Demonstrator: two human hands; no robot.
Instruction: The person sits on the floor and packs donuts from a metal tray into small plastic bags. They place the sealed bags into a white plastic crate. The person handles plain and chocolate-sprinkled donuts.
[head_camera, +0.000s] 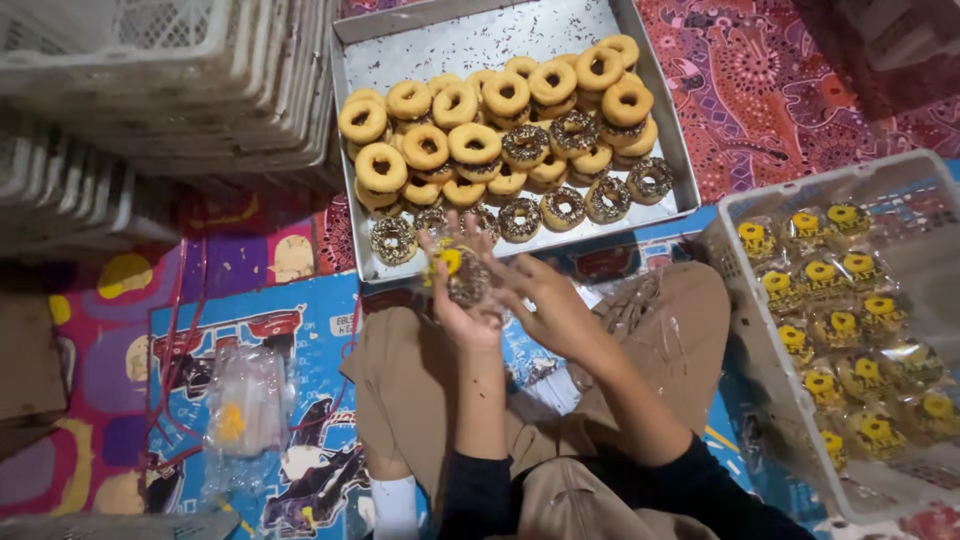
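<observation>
A person sits cross-legged on a floor covered w/ a bright patterned mat in blue, red and purple (250, 330), khaki-trousered knees spread either side of the hands. Upper left, stacks of white slatted plastic crates (150, 80) stand against the mat. Straight ahead lies a shallow rectangular metal tray (480, 40), its near half heaped w/ ring doughnuts (500, 140), plain golden ones on top & chocolate-sprinkled ones along the near edge; the far half is bare apart from loose sprinkles. At right, a white plastic mesh basket (740, 290) holds rows of doughnuts sealed in clear wrappers w/ round yellow labels (840, 330). A loose pile of empty clear plastic bags (245, 400) lies on the mat at left. Just in front of the tray's near edge, the left hand (468, 310), palm up & fingers cupped, cradles a chocolate-sprinkled doughnut in a clear yellow-labelled bag (462, 275). The right hand (550, 305) is just beside it, fingers spread & reaching to the bag's right side; whether they pinch the plastic is unclear due to blur
</observation>
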